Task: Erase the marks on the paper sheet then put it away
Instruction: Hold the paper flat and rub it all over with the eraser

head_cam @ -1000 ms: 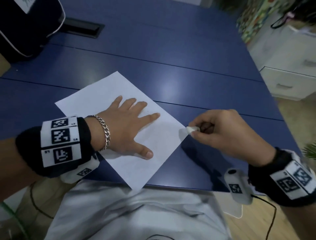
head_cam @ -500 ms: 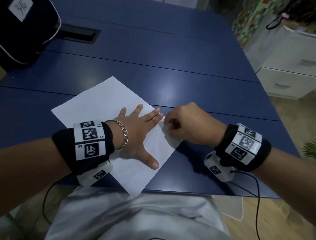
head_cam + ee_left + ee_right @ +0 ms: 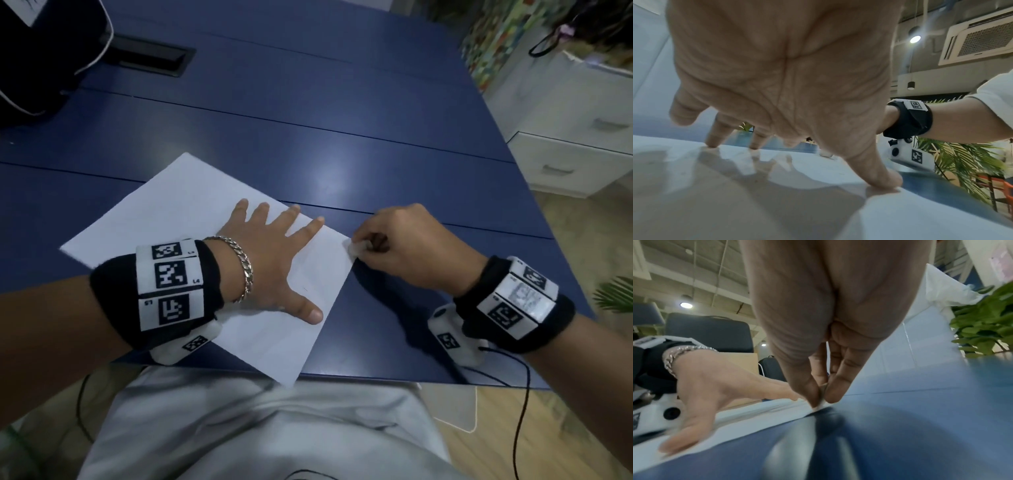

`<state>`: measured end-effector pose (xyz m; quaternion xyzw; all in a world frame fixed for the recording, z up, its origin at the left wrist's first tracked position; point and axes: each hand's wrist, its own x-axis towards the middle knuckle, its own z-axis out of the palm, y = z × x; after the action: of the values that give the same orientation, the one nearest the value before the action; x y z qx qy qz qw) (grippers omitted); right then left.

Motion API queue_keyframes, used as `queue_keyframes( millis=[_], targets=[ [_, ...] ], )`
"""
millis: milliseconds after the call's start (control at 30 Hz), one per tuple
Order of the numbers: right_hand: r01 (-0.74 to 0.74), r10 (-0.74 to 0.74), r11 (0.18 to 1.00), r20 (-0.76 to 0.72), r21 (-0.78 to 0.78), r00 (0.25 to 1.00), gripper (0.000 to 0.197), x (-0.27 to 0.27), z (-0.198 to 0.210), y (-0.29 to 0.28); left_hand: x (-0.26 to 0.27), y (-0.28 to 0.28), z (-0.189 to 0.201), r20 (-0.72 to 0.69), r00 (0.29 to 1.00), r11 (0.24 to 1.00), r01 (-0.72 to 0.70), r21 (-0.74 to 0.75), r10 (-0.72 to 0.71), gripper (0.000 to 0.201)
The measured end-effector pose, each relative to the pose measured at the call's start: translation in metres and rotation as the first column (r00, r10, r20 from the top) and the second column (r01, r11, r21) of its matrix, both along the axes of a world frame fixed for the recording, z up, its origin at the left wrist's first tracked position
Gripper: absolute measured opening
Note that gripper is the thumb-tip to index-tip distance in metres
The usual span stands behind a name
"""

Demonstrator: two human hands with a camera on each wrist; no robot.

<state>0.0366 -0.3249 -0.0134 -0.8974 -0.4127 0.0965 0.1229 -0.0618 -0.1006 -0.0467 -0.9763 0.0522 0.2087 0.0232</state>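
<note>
A white paper sheet (image 3: 178, 219) lies askew on the blue table (image 3: 308, 120), one corner hanging over the near edge. My left hand (image 3: 274, 260) lies flat on the sheet with fingers spread, and the fingertips (image 3: 712, 143) press the paper (image 3: 777, 186). My right hand (image 3: 394, 246) pinches a small white eraser (image 3: 356, 247) at the sheet's right corner. In the right wrist view thumb and fingers close on the eraser (image 3: 821, 402) at the paper's edge (image 3: 764, 410). No marks show on the sheet from here.
A black bag (image 3: 44, 51) sits at the table's far left beside a black cable hatch (image 3: 150, 54). White drawers (image 3: 575, 137) stand to the right of the table. A potted plant (image 3: 616, 298) is at the right. My lap is under the near table edge.
My right hand went from off the corner onto the sheet near my left index finger, then drew back to the right corner with the eraser. My left hand stays flat on the paper.
</note>
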Motion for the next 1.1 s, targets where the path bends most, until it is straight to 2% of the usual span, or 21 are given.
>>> queue_keyframes(
  millis=[67, 200, 400, 500, 567, 700, 800, 867, 933, 1033, 1100],
  targets=[
    [0.009, -0.008, 0.999, -0.026, 0.044, 1.0, 0.013, -0.007, 0.0, -0.002, 0.002, 0.002, 0.005, 0.004, 0.999, 0.999, 0.038, -0.014, -0.038, 0.139],
    [-0.01, 0.012, 0.998, -0.042, 0.057, 0.999, 0.014, -0.016, 0.001, 0.0, 0.014, 0.007, 0.008, -0.099, 0.989, 0.993, 0.104, -0.051, -0.108, 0.138],
    [0.022, -0.021, 0.999, 0.02, -0.038, 1.0, 0.01, -0.011, -0.004, 0.009, 0.022, 0.001, -0.002, -0.155, 0.986, 0.996, 0.047, -0.08, -0.059, 0.143],
    [-0.156, 0.157, 0.982, 0.001, -0.109, 0.988, 0.012, -0.028, -0.001, 0.013, 0.022, 0.0, -0.003, -0.165, 0.986, 0.996, 0.025, -0.083, -0.038, 0.146],
    [-0.214, 0.211, 0.964, -0.036, -0.16, 0.977, 0.012, -0.031, 0.004, 0.014, 0.022, 0.0, -0.003, -0.168, 0.985, 0.997, 0.02, -0.078, -0.033, 0.147],
    [-0.052, 0.054, 0.991, 0.01, -0.121, 0.998, 0.008, -0.006, 0.005, 0.011, 0.022, -0.001, 0.0, -0.183, 0.983, 0.999, 0.022, -0.041, -0.029, 0.148],
    [-0.135, 0.141, 0.979, 0.029, -0.151, 0.99, 0.008, -0.024, 0.003, 0.015, 0.022, -0.001, 0.0, -0.18, 0.983, 0.999, 0.016, -0.044, -0.024, 0.148],
    [-0.205, 0.205, 0.96, -0.021, -0.192, 0.979, 0.009, -0.034, 0.006, 0.015, 0.022, -0.001, 0.0, -0.176, 0.984, 0.999, 0.021, -0.04, -0.027, 0.148],
    [-0.157, 0.164, 0.963, 0.015, -0.217, 0.986, 0.01, -0.019, 0.009, 0.017, 0.022, -0.002, 0.001, -0.174, 0.984, 0.999, 0.027, -0.025, -0.031, 0.149],
    [-0.066, 0.079, 0.983, 0.07, -0.172, 0.994, 0.011, -0.002, 0.009, 0.016, 0.022, -0.003, 0.001, -0.179, 0.984, 1.0, 0.023, -0.017, -0.026, 0.149],
    [-0.129, 0.145, 0.973, 0.073, -0.194, 0.987, 0.012, -0.014, 0.007, 0.016, 0.022, -0.003, 0.001, -0.182, 0.983, 1.0, 0.015, -0.021, -0.019, 0.149]
  ],
)
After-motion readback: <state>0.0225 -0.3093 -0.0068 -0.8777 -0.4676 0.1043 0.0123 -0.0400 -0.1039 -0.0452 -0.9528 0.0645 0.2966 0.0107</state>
